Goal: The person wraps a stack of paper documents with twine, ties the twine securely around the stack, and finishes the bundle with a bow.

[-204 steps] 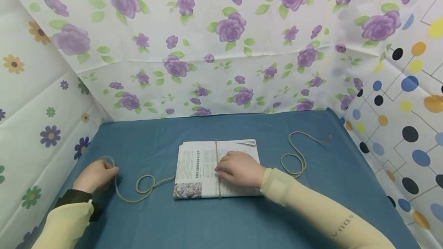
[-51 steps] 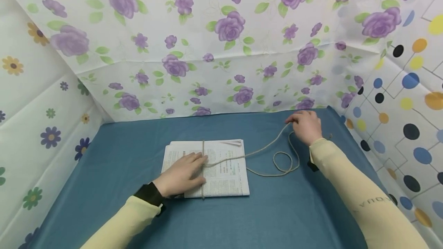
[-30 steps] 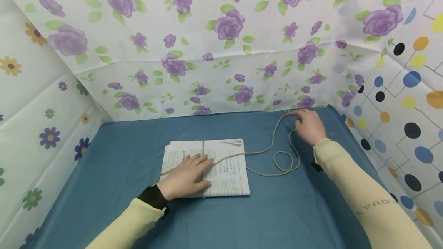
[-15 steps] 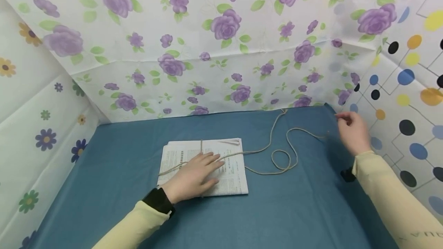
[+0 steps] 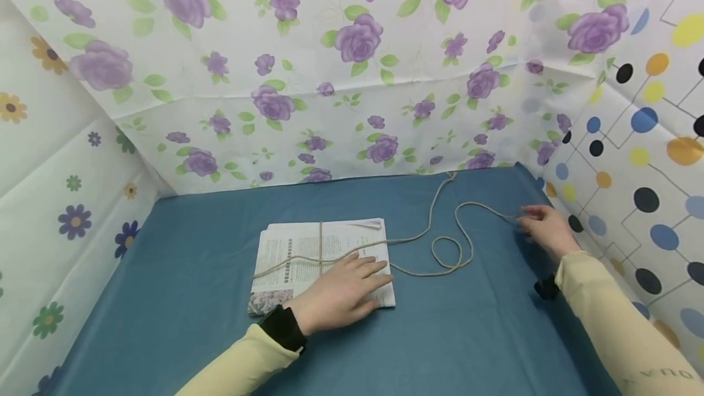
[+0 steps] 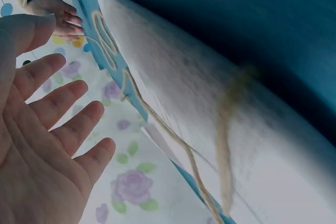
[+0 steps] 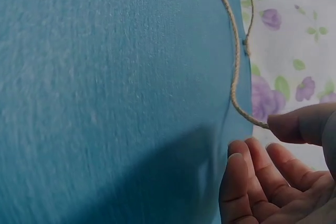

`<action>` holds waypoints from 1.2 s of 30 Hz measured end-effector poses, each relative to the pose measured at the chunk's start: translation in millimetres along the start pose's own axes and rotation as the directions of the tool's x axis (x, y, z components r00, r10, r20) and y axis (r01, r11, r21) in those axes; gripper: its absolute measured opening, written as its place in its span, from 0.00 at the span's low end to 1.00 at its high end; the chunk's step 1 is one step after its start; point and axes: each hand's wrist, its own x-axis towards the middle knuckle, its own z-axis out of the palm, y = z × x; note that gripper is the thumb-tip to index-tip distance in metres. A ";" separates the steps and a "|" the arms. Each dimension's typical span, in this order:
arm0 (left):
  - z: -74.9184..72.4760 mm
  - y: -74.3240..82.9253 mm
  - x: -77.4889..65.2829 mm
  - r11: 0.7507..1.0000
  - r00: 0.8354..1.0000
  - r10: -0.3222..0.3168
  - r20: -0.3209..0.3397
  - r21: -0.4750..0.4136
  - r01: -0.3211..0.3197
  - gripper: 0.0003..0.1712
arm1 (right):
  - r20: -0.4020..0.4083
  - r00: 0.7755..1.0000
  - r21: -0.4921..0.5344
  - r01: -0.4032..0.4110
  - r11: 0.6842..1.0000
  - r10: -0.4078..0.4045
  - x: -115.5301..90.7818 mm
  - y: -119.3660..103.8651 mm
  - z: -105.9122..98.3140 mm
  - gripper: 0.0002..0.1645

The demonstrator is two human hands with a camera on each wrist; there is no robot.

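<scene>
A folded stack of newspaper (image 5: pixel 272 243) lies on the blue cloth, one strand of jute twine around it front to back. Across its top runs another length of twine (image 5: pixel 407 240), its end at the back edge of the cloth. A looped length of twine (image 5: pixel 470 243) comes out from the stack's right side. My left hand (image 5: pixel 343 292) is over the paper's front right part, fingers straight and spread; contact is unclear. At the looped length's end is my right hand (image 5: pixel 547 231). In the right wrist view its thumb (image 7: pixel 294 124) meets the twine, apart from the visible fingers.
A blue cloth (image 5: pixel 429 347) covers the table. Hanging behind it is a purple-flowered white sheet (image 5: pixel 352 102). A small-flowered sheet (image 5: pixel 71 274) stands on the left and a dotted sheet (image 5: pixel 660 200) on the right.
The left-hand twine was brought over the newspaper to the right and let go. My right hand then moved right and down to the other end; my left hand slid right and forward.
</scene>
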 end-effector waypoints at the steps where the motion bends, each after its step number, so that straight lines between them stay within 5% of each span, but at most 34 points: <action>1: 0.8 2.7 2.0 1.000 1.000 0.003 0.001 -0.001 -0.003 0.28 | 0.007 1.000 0.007 -0.008 1.000 0.008 1.3 0.2 1.3 0.37; 16: 13.0 38.9 40.2 0.993 0.992 0.115 0.049 0.018 -0.116 0.30 | -0.025 0.997 0.062 -0.075 0.995 0.077 12.9 7.0 17.1 0.39; 27: 16.1 40.4 39.9 0.993 0.993 0.118 0.017 -0.010 -0.118 0.29 | -0.204 0.978 0.068 -0.033 0.997 0.046 12.4 -0.1 22.8 0.30; 36: 15.6 33.4 38.2 0.993 0.996 0.086 -0.009 -0.075 -0.086 0.28 | -0.230 0.973 0.187 0.028 0.982 0.016 10.0 -14.4 23.8 0.36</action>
